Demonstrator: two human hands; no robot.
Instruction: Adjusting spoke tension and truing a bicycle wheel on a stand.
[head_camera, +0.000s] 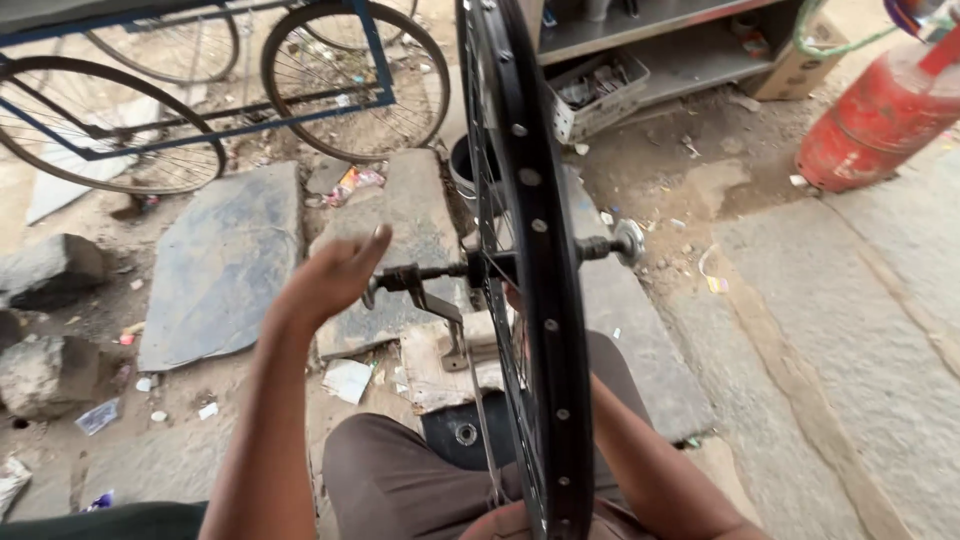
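1. The bicycle wheel (535, 300) stands upright on its edge between the person's knees, black rim facing the camera, bare of any tyre as far as I can see.
2. The axle (600, 247) pokes out on both sides of the wheel's hub, with a round nut or washer on its right end.
3. The left hand (335, 275) hangs loosely curled just left of the hub, by a metal tool (415, 285) fitted on the axle's left end; I can't tell whether it touches it.
4. The right hand is hidden behind the wheel; only the forearm (650, 460) shows, so its grip can't be told.
5. My read: work at the hub is mid-way, with the tool on and the wheel not mounted on any bike.
6. Packaging: a white crate (600, 95) of small parts up and right of the wheel, a brown cardboard box (795, 70) further right, and a red gas cylinder (880, 110) beyond it.
7. Colourful wrappers (355, 182) and a white scrap (347, 380) lie left of the wheel.
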